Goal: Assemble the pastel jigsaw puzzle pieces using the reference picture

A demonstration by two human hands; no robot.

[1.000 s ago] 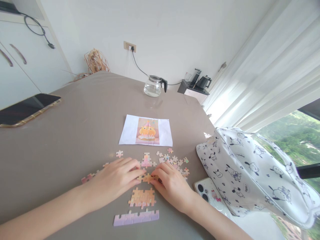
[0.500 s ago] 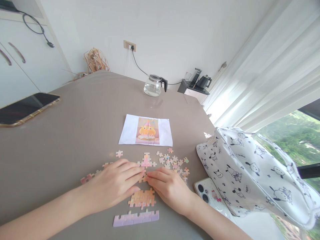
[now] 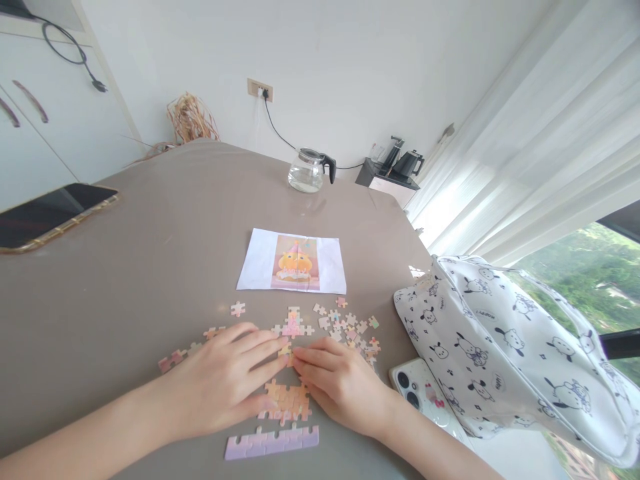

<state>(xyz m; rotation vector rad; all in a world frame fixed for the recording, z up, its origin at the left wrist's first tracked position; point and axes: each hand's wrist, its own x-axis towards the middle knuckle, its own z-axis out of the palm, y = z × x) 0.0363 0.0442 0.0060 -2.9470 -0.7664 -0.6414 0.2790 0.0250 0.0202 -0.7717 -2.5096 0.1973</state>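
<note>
Between my hands lies a small yellow-orange group of puzzle pieces (image 3: 286, 351), partly hidden by fingers. My left hand (image 3: 230, 380) rests on its left side, fingers stretched out and slightly apart, thumb by the orange puzzle section (image 3: 289, 400). From the right, my right hand (image 3: 337, 381) has its fingers bunched together on the edge of the small group. Above the fingertips sits a joined pink and white section (image 3: 293, 325). A lilac strip of joined pieces (image 3: 273, 443) lies nearest to me. Further joined pieces (image 3: 173, 361) are partly behind my left hand.
Loose puzzle pieces (image 3: 350, 327) are scattered to the right, with a single one (image 3: 238, 309) at left. Beyond lies a printed picture sheet (image 3: 324, 267). A glass pot (image 3: 305, 175), a dark phone (image 3: 60, 208), a white phone (image 3: 423, 387) and a patterned bag (image 3: 480, 333) stand around.
My left hand has shifted slightly, its thumb now lower over the left edge of the orange section. The right hand stays at the small group, which looks slightly more exposed.
</note>
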